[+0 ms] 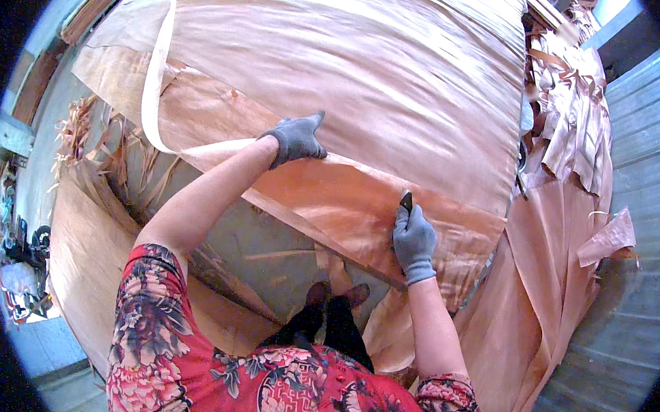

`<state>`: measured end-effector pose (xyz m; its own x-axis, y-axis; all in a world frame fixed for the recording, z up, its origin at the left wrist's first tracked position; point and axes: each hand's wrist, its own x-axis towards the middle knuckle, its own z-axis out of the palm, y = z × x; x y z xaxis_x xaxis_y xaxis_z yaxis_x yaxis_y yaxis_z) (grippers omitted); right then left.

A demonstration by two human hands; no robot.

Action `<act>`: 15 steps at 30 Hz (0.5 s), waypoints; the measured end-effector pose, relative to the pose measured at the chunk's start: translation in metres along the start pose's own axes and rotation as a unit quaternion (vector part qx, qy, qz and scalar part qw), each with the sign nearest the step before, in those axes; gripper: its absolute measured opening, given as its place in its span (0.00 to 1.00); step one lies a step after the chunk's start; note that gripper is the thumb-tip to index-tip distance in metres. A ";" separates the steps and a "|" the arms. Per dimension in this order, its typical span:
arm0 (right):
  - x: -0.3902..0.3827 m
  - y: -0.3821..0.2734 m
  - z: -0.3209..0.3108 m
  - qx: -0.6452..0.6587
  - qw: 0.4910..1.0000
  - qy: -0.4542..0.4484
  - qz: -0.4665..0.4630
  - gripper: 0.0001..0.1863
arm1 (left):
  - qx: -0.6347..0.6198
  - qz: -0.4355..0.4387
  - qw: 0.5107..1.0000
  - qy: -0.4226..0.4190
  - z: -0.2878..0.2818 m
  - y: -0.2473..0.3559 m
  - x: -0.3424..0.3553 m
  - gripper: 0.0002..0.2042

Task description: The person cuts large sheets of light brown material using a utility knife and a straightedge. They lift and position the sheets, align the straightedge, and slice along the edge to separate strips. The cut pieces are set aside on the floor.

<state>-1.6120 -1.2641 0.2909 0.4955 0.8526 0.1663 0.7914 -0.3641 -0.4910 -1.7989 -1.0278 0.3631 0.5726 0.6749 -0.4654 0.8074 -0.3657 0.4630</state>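
Note:
Gray-gloved, my left hand point(296, 138) presses on the stack of thin wood veneer sheets point(332, 68), fingers spread at the lower edge of the pale top layer. My right hand point(413, 239) grips a small dark-handled cutting tool point(405, 200) over an orange-brown sheet point(330, 198), near that same edge. A narrow pale strip point(154, 98) curls up on the left and runs along the edge to under my left hand. The tool's blade is too small to make out clearly.
Torn veneer scraps point(559, 107) pile along the right side, with loose sheets point(538, 297) draped below. A corrugated metal wall point(643, 213) stands at the far right. More sheets point(82, 242) and cluttered items point(24, 261) are at left. My shoes point(354, 293) show below the stack.

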 end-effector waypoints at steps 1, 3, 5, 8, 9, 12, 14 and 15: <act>0.000 0.000 0.000 0.002 1.000 -0.003 0.002 0.14 | 0.056 0.020 0.996 0.064 0.007 0.002 -0.002 0.44; -0.001 -0.003 0.000 0.004 1.000 -0.007 0.005 0.14 | 0.167 0.060 0.965 0.191 0.025 0.006 -0.010 0.45; 0.000 -0.005 -0.002 0.003 1.000 -0.010 0.004 0.14 | 0.235 0.118 0.915 0.306 0.041 0.000 -0.011 0.47; 0.000 -0.003 -0.001 -0.004 1.000 -0.014 0.012 0.14 | 0.259 0.094 0.895 0.352 0.048 0.007 -0.021 0.46; 0.001 -0.001 -0.002 -0.005 1.000 -0.009 0.013 0.14 | 0.320 0.106 0.845 0.416 0.056 0.004 -0.019 0.45; 0.000 -0.004 -0.002 0.005 1.000 0.003 0.009 0.14 | 0.126 0.184 0.856 0.466 0.105 0.020 -0.038 0.39; 0.001 -0.004 0.000 0.018 1.000 0.007 -0.007 0.14 | 0.085 0.217 0.903 0.361 0.151 0.030 -0.053 0.35; 0.000 -0.003 0.003 0.017 1.000 0.009 -0.014 0.14 | 0.096 0.250 0.910 0.316 0.166 0.030 -0.054 0.33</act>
<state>-1.6152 -1.2613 0.2894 0.4803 0.8549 0.1960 0.7924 -0.3272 -0.5148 -1.7821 -1.1819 0.2770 0.7276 0.6053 0.3229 0.5133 -0.7926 0.3292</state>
